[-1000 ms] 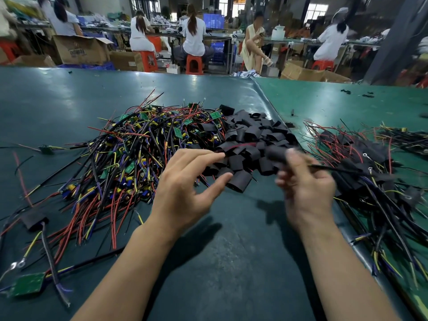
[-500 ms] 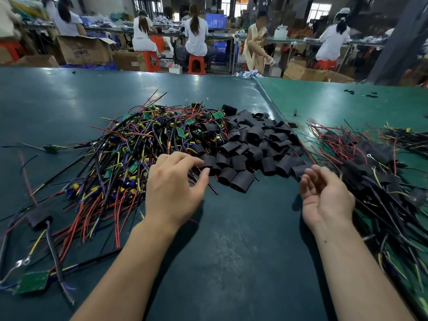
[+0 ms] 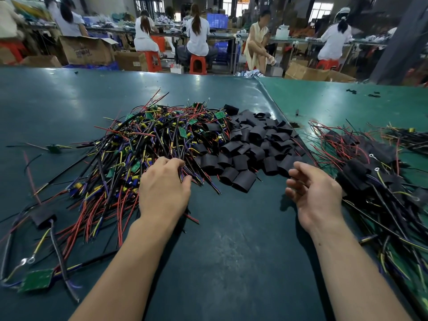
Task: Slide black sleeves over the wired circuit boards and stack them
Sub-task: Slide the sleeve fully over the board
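Since half a second ago: left hand (image 3: 163, 193) pushed further forward into the near edge of the heap of wired boards (image 3: 148, 144), fingertips now among the wire ends; right hand (image 3: 316, 193) barely shifted, no longer carrying the sleeved piece held a second back.

Far left on the dark green table (image 3: 231, 262): one loose green board (image 3: 37, 280) trailing yellow, black and purple leads, and just above it a single sleeved board (image 3: 42, 217) lying apart from the rest. Next, the big tangle of red, yellow, purple and black wires with small green boards poking through. Left hand palm-down on its front edge, fingers bent over the wire ends; firm grip or mere touch cannot be told. Centre: pile of short black sleeves (image 3: 254, 144), touching the tangle on its left side. Right hand beside the sleeves' near corner, side-on, fingers loosely curled and holding nothing. Far right, across the seam onto the lighter green mat (image 3: 335, 105): stack of finished sleeved boards (image 3: 370, 172), wires fanning outward. Background: seated workers at benches, cardboard boxes, orange stools.
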{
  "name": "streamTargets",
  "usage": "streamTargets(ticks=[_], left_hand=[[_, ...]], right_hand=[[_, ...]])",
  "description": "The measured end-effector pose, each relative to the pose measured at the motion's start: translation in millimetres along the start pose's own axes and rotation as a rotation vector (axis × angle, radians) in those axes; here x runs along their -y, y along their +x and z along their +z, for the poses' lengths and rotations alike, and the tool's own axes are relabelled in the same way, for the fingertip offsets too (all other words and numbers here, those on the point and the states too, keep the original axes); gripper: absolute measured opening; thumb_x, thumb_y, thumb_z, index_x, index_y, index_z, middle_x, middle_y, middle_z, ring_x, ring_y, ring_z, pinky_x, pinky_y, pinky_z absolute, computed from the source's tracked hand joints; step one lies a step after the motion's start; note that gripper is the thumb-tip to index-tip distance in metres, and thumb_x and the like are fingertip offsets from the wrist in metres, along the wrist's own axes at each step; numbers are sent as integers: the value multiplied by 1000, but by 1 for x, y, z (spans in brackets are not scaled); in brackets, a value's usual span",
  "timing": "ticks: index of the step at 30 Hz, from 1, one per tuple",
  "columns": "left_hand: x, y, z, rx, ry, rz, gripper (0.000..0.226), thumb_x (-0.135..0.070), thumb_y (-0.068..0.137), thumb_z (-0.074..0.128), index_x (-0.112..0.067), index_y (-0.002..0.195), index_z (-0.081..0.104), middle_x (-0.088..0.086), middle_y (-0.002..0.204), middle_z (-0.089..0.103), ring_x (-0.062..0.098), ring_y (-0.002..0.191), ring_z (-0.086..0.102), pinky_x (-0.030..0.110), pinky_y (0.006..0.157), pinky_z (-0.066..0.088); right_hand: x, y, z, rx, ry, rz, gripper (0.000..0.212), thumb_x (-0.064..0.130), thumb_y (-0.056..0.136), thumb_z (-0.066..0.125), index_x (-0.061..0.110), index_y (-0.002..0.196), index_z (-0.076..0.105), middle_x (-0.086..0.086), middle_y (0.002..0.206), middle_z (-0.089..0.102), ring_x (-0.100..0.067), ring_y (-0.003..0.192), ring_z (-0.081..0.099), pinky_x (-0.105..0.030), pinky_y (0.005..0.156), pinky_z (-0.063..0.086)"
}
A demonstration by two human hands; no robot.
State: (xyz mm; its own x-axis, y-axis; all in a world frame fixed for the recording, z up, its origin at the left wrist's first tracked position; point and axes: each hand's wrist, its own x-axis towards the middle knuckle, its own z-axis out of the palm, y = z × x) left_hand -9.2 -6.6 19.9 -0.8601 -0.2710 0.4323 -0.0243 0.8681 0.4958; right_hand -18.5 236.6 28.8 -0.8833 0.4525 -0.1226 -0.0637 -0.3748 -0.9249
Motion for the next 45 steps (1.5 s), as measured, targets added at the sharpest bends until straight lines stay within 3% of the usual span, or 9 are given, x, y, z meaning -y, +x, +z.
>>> streamTargets(ticks=[7,14,20,24,29,32,37,42,45], left_hand=[[-3,2,-3,-155,-152,-69,27,-18,92,54,-14,117,61,7,86,69,34,83,62,36,72,42],[-20,-5,-19,-286,-493,238,15,-15,91,46,-12,99,58,-8,54,44,10,44,40,25,47,32],[-46,-33,-12,-32,-691,509,19,-16,90,44,-9,94,61,-10,58,44,2,45,36,15,47,28],[-58,-46,-8,158,-685,650,21,-14,85,47,-8,91,66,-11,62,47,6,51,43,19,53,38],[-52,-40,-9,269,-621,644,24,-20,83,49,-12,93,69,-13,67,57,3,62,53,23,63,45],[-46,-34,-4,127,-401,439,34,-37,89,46,-17,89,73,-4,84,66,20,83,60,38,72,50],[-37,-27,8,201,-93,140,38,-57,90,50,-31,112,65,-7,107,60,17,108,55,34,86,48],[-34,-25,12,249,-74,147,50,-35,94,54,-28,143,46,1,118,65,24,112,56,37,90,47],[-33,-23,10,150,-131,109,42,-23,97,51,-22,139,53,6,102,61,27,99,57,37,83,44]], right_hand=[[-2,-2,3,50,-97,-60,16,10,93,62,15,79,69,-1,68,66,-11,48,56,-20,40,43],[-11,-3,4,125,-227,-146,16,7,93,61,14,80,68,2,64,65,-8,43,54,-19,38,41],[-22,-7,6,323,-566,-350,20,6,91,64,25,96,68,0,76,66,-14,60,60,-25,49,48],[-26,-19,11,575,-899,-455,48,28,75,70,28,123,64,5,88,69,-16,76,66,-33,73,55],[-24,-27,15,671,-1044,-460,16,50,64,50,38,69,58,11,73,60,-17,77,58,-39,71,50],[-31,-26,15,686,-1203,-533,17,43,78,64,28,72,59,7,76,61,-21,79,58,-39,72,48],[-31,-28,17,631,-772,-478,12,11,86,74,23,88,74,5,84,71,0,70,59,-13,67,44],[-29,-33,23,623,-468,-368,18,0,85,71,17,90,74,5,86,75,-2,77,65,-13,74,48],[-23,-31,21,554,-276,-276,15,3,85,70,10,96,75,8,67,71,0,59,60,-11,55,45]])
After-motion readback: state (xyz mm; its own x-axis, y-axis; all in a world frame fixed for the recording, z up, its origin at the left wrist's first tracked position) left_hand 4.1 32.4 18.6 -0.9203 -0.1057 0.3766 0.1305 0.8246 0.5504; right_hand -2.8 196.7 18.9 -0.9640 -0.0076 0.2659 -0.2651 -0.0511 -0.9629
